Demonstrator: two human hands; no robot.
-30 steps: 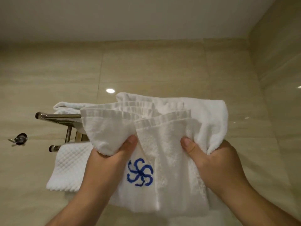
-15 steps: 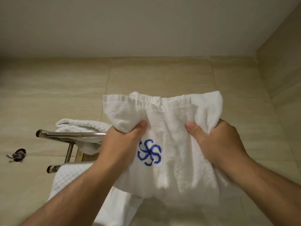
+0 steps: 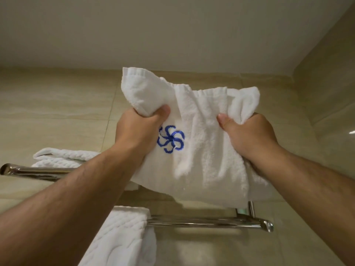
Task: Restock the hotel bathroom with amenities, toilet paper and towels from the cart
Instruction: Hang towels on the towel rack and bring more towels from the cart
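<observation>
While the person is holding the white towel (image 3: 201,160) up in front of the tiled wall (image 3: 57,104), the left grip (image 3: 142,129) is clenching a gathered fold just under the hemmed top edge, with the thumb pressing on the front. The right grip (image 3: 247,131) is clutching the opposite side in the same way. Between the two grips the cloth is sagging in loose pleats, and the blue emblem (image 3: 171,139) is sitting just beside the left thumb. The towel's lower edge is hanging below both wrists, above the lower rail (image 3: 201,222).

Under the left forearm a waffle towel (image 3: 123,233) is draping over that rail. A second folded towel (image 3: 57,157) is lying on the upper rail (image 3: 34,170), out to the left of the left grip.

The step in hand is probably hanging this towel on the rack. Doing it well is likely calling for:
- drawing the grips apart so the pleats are flattening;
- levelling the hem and keeping the emblem facing outward;
- lowering the towel onto the free stretch of rail beneath the right grip, clear of the waffle towel.
</observation>
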